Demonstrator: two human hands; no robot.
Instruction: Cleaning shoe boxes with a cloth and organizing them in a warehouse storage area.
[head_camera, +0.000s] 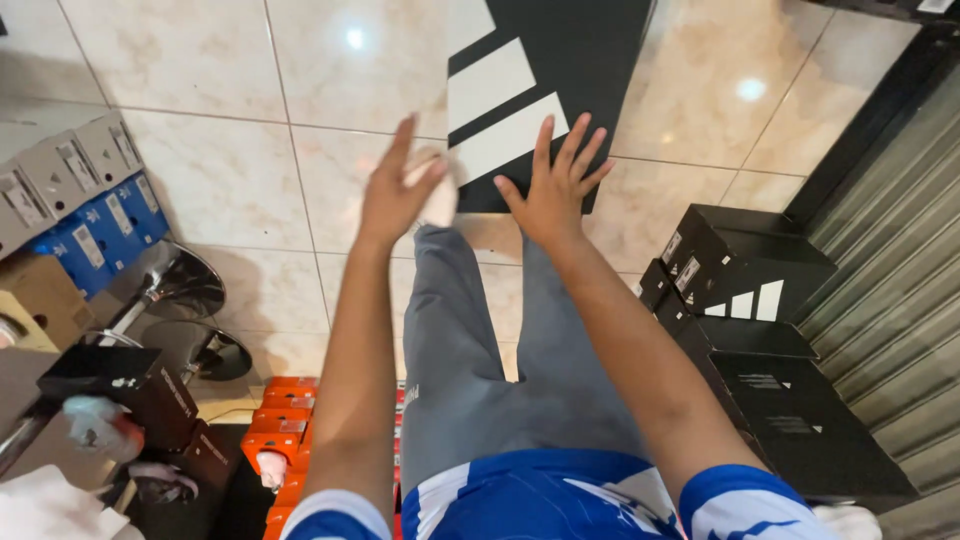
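A large black box lid with white slanted stripes (560, 60) lies flat on the beige tiled floor (220, 170) ahead of me. My right hand (553, 185) rests on its near edge with fingers spread and holds nothing. My left hand (395, 190) hovers just left of the lid, fingers apart; a pale blurred patch beside it may be a shoe or paper, I cannot tell which. My grey trouser legs (470, 350) stretch out beneath both arms.
Black shoe boxes (745, 270) are stacked at the right beside a metal shutter (900, 280). Blue and grey boxes (85, 215) sit at the left, near a chrome stool base (175, 285). Orange boxes (280, 430) and a black box (130, 390) lie lower left.
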